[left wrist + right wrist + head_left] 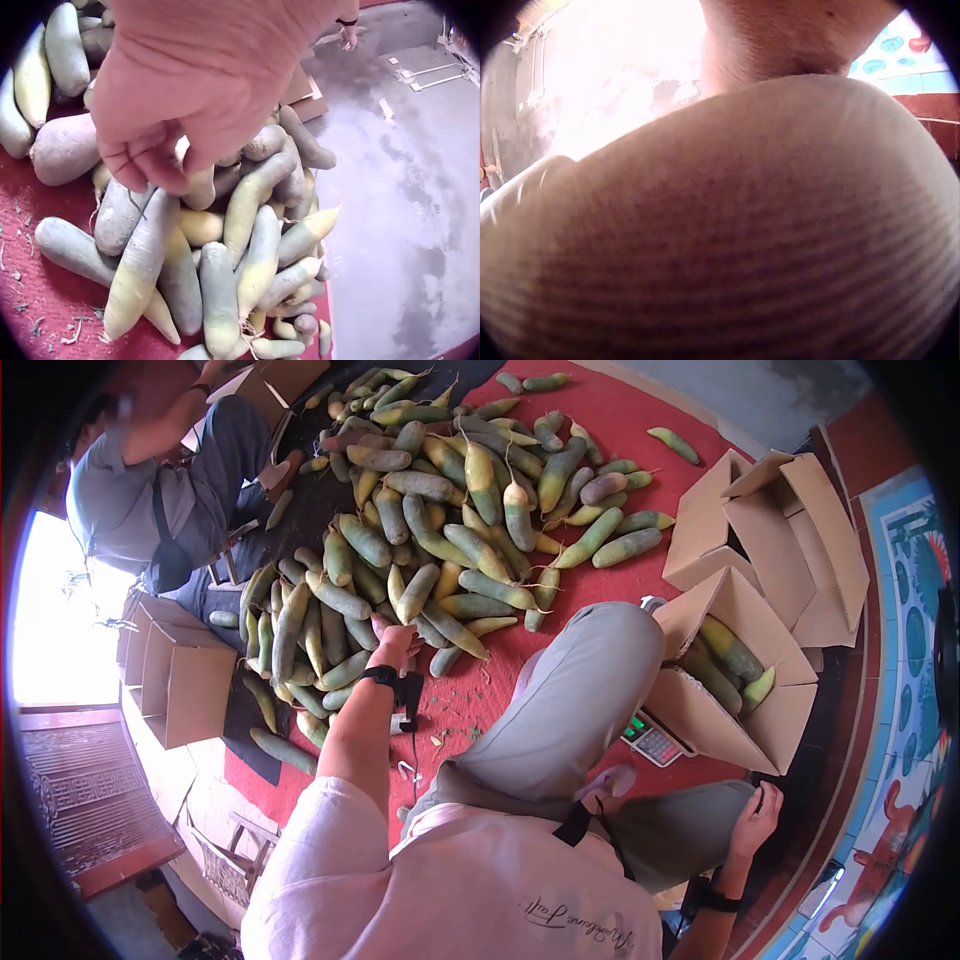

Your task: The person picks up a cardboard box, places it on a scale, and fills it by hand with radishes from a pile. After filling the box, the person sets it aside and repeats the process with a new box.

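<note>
A large heap of long green radishes (430, 540), grey-green with yellowish ends, lies on a red cloth. My left hand (397, 643) reaches into its near side, back of the hand up. In the left wrist view its fingers (154, 169) are curled, and the thumb and fingers pinch the pale end of a green radish (200, 189). Other radishes lie right under the fingertips. My right hand (757, 818) rests on my bent knee, fingers loosely curled and holding nothing. The right wrist view is mostly filled by the trouser leg (742, 225), with part of the wrist above it.
To the right, an open carton (790, 705) with several radishes stands over a scale with a lit display (655, 743). Another open carton (800, 550) is behind it. At left are a box (195, 680) and a wooden chair (85, 790). Another person (140, 490) sits at upper left.
</note>
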The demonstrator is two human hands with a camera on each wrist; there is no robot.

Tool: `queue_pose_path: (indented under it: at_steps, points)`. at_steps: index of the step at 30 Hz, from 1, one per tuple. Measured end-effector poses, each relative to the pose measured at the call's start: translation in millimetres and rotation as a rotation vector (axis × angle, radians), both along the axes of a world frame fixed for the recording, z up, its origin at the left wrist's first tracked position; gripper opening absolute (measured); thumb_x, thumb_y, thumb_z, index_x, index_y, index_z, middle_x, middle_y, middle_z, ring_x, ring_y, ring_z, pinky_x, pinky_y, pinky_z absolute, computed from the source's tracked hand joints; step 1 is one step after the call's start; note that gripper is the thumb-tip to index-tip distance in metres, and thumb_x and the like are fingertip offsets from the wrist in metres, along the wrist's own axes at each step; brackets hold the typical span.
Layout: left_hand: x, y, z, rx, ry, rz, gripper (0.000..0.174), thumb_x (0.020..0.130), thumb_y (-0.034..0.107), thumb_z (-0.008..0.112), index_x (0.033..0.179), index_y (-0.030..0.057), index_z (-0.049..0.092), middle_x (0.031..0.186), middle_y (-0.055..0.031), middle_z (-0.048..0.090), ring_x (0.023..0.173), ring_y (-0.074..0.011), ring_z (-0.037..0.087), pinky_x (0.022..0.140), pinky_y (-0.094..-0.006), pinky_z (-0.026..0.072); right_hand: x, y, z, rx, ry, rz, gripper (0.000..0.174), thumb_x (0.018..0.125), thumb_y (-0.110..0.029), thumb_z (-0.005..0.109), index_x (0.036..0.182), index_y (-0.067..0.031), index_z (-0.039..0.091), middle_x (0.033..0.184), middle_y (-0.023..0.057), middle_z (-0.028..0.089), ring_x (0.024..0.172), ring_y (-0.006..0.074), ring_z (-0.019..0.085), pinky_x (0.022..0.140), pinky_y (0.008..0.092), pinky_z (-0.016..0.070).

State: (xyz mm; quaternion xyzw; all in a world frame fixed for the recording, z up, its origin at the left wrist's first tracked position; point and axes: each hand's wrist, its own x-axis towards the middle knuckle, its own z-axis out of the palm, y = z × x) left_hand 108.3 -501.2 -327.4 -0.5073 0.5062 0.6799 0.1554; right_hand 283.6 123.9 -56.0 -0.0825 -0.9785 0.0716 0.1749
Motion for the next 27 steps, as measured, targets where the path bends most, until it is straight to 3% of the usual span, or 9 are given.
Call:
queue_pose_path:
  at_steps: [1,2,4,7,10,18,23,27]
  points:
    - [-1,2,5,0.019,0.016,-0.048,0.023,0.085,0.013,0.054,0.105,0.0070,0.044,0.087,-0.0082,0.054,0.073,-0.0230,0.059,0.071,-0.0366,0.0471,0,1,-1,0.007,-0.005,0.007,0.015,0.086,-0.004,0.050,0.100,0.0002,0.055,0.097,0.0163,0.055,0.088,0.0336,0.057,0.076,0.0375,0.0459]
    - [-2,3,10,-0.003,0.061,-0.070,0.013,0.086,0.013,0.053,0.094,0.0081,0.044,0.069,-0.0029,0.050,0.050,-0.0151,0.048,0.054,-0.0305,0.0432,1,3,2,0.019,-0.010,0.007,0.015,0.086,-0.004,0.050,0.100,0.0001,0.055,0.097,0.0163,0.055,0.088,0.0335,0.057,0.075,0.0374,0.0459]
    - [-1,14,39,0.020,0.109,0.005,0.010,0.087,0.013,0.053,0.082,0.0102,0.044,0.058,0.0010,0.043,0.041,-0.0100,0.035,0.045,-0.0268,0.0347,3,2,6,0.018,0.000,0.003,0.015,0.086,-0.004,0.050,0.100,0.0000,0.055,0.097,0.0163,0.055,0.088,0.0333,0.057,0.075,0.0372,0.0460]
    - [10,12,67,0.026,0.112,-0.058,0.019,0.088,0.017,0.052,0.071,0.0115,0.046,0.060,0.0025,0.043,0.043,-0.0092,0.036,0.047,-0.0248,0.0349,1,-5,3,-0.017,0.014,0.003,0.015,0.086,-0.004,0.050,0.099,-0.0001,0.055,0.097,0.0163,0.055,0.087,0.0331,0.057,0.075,0.0371,0.0461]
    - [30,-4,75,0.071,0.199,-0.145,0.015,0.088,0.018,0.052,0.075,0.0113,0.050,0.059,0.0037,0.042,0.045,-0.0089,0.036,0.051,-0.0258,0.0374,2,-2,4,-0.020,0.031,0.013,0.014,0.086,-0.004,0.050,0.098,0.0001,0.056,0.096,0.0161,0.056,0.086,0.0329,0.057,0.074,0.0373,0.0462]
    - [47,4,153,0.150,0.442,-0.104,0.013,0.089,0.016,0.052,0.076,0.0111,0.050,0.062,0.0057,0.042,0.044,-0.0057,0.035,0.048,-0.0215,0.0357,1,-4,4,-0.063,0.052,0.014,0.014,0.086,-0.003,0.050,0.097,0.0000,0.056,0.096,0.0155,0.056,0.085,0.0322,0.058,0.073,0.0372,0.0465]
    - [36,29,206,-0.028,0.499,-0.282,0.018,0.088,0.015,0.054,0.071,0.0080,0.049,0.057,0.0039,0.042,0.040,-0.0060,0.032,0.049,-0.0241,0.0366,5,-3,4,-0.067,0.106,0.025,0.013,0.085,-0.003,0.050,0.097,-0.0005,0.057,0.095,0.0158,0.056,0.085,0.0323,0.058,0.073,0.0370,0.0466]
    - [34,40,229,-0.063,0.585,-0.282,0.017,0.087,0.014,0.054,0.071,0.0085,0.049,0.057,0.0043,0.041,0.040,-0.0060,0.031,0.050,-0.0239,0.0364,11,-2,5,-0.063,0.121,0.001,0.013,0.085,-0.002,0.051,0.097,-0.0005,0.057,0.095,0.0159,0.056,0.086,0.0325,0.058,0.074,0.0367,0.0468]
